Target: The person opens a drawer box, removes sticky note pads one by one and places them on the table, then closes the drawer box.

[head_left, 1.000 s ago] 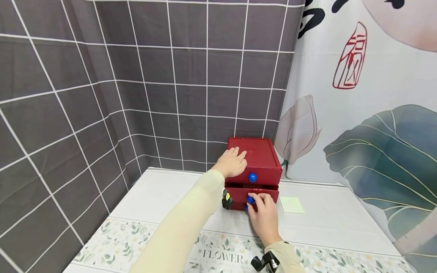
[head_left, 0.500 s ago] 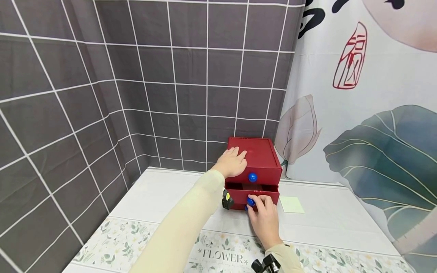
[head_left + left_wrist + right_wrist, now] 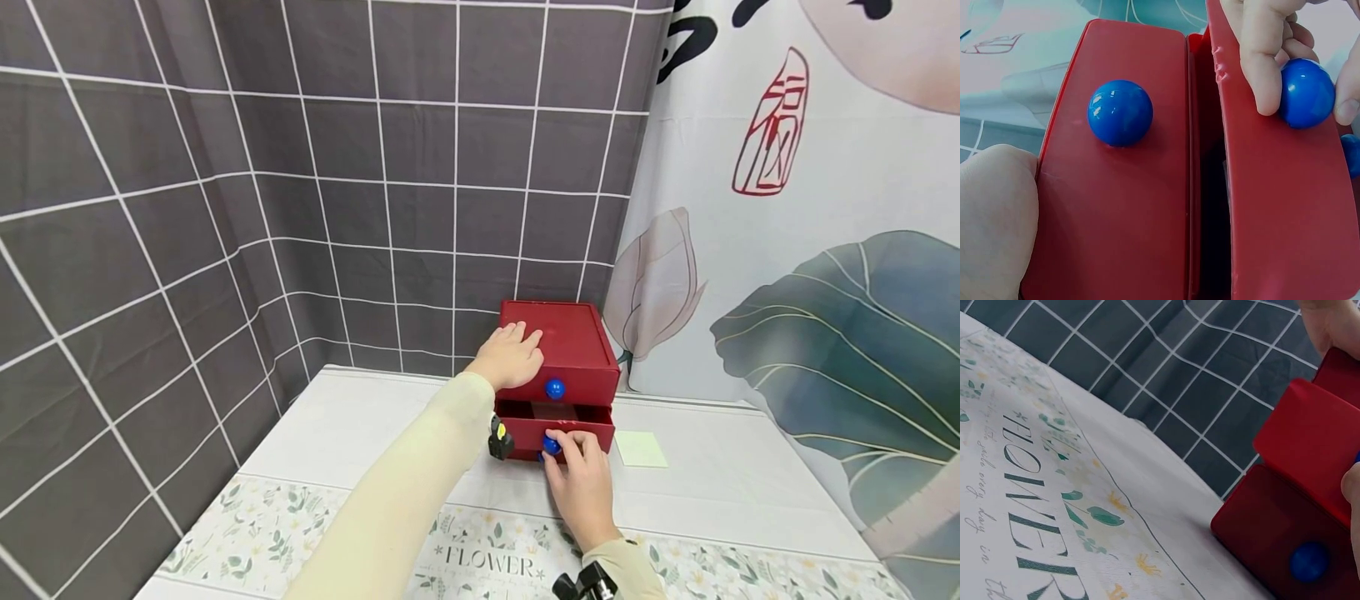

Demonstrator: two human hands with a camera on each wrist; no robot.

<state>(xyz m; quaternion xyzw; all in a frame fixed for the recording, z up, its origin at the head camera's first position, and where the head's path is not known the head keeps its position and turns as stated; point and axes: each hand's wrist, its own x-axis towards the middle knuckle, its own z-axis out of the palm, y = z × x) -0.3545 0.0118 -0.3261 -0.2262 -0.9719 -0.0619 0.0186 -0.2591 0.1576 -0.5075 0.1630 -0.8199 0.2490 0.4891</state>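
Observation:
A red drawer cabinet (image 3: 570, 333) stands at the back of the table. Its top drawer, with a blue knob (image 3: 555, 389), is closed. The middle drawer (image 3: 517, 435) is pulled partly out, leaving a dark gap above its front. My right hand (image 3: 587, 496) pinches that drawer's blue knob (image 3: 1307, 94) between thumb and fingers. Flat on the cabinet's top, near its left edge, rests my left hand (image 3: 508, 360) with fingers extended. In the right wrist view, the closed bottom drawer shows its blue knob (image 3: 1309, 561). Most of what is inside the middle drawer is hidden.
A pale yellow-green paper square (image 3: 641, 449) lies on the table right of the cabinet. The white tablecloth (image 3: 360, 425) has a flowered band along the front. A dark gridded curtain (image 3: 420, 208) hangs behind and left, a printed white one (image 3: 675, 250) at right.
The middle drawer has come out farther toward me, widening the gap, with my right hand on its knob. My left hand has stayed on the cabinet top.

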